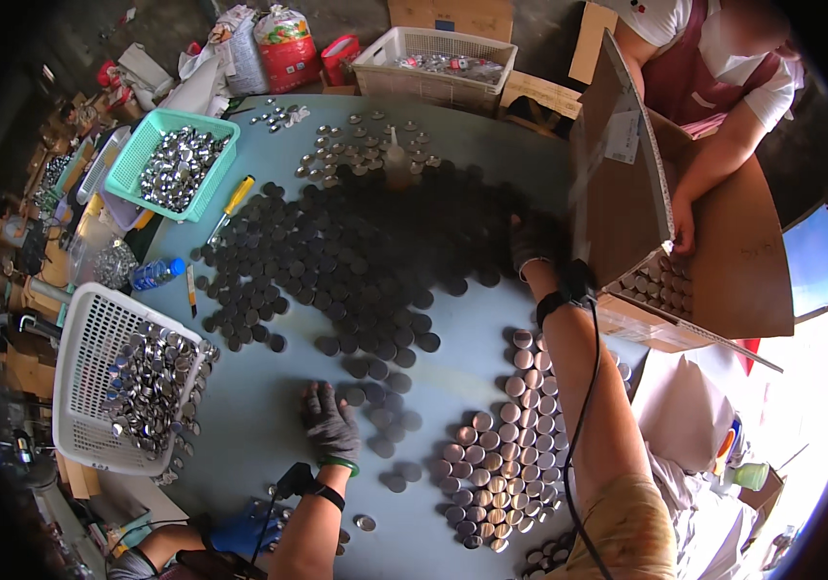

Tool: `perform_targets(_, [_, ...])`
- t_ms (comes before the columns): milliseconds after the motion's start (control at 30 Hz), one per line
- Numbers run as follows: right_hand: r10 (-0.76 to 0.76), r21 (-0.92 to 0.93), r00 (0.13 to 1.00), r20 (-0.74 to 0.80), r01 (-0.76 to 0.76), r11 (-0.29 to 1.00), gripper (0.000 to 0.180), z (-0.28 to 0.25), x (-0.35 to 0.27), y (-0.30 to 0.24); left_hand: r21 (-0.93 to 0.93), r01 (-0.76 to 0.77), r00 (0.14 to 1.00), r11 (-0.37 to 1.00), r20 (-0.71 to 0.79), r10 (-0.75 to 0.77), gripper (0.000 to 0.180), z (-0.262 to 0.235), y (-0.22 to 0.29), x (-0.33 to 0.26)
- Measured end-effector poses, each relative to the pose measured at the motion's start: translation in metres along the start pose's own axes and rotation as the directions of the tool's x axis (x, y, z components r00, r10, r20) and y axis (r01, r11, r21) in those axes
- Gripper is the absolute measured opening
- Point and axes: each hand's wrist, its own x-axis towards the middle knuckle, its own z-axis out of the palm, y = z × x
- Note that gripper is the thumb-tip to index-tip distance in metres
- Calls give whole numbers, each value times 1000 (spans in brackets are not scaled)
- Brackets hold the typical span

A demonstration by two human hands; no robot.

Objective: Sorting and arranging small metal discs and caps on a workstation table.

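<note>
My left hand [331,425], in a grey glove, lies on the blue-grey table [269,416] with its fingers stretched out. It is beside a loose trail of dark round discs [382,420] and holds nothing that I can see. Reaching far forward, my right hand [533,242] is at the right end of a wide spread of dark discs [327,261]. Its glove blends into the dark patch, so the fingers are hard to make out. Left of my right forearm, shiny round metal caps [506,454] stand close together in rows.
A person's hand [684,224] reaches into a cardboard box [626,184] holding rows of caps. A green basket [222,164] and a white basket [75,387] hold metal pieces at left. Nearby lie a yellow screwdriver [239,195], a bottle [157,275] and a cutter [191,290].
</note>
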Motion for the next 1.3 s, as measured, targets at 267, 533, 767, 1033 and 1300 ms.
perform_targets(267, [43,-231,989,-145,-76,970,54,42,18,12,-14,-1,1000,1000,11,1,38,-3,1,0])
perform_targets(533, [-119,-131,978,172,142,981,51,14,-24,-18,27,38,999,999,18,-39,38,-9,-11,-3])
perform_targets(767, [-183,16,961,-209,191,982,50,71,-98,-23,1,-15,1000,1000,-2,15,37,3,10,1])
perform_targets(1033, [-238,-254,869,-434,135,958,47,56,-27,6,30,5,1000,1000,24,-6,38,-1,11,0])
perform_targets(1300, [-50,-201,974,-223,4,979,33,26,-10,12,31,0,1000,1000,1,0,39,-1,2,-1])
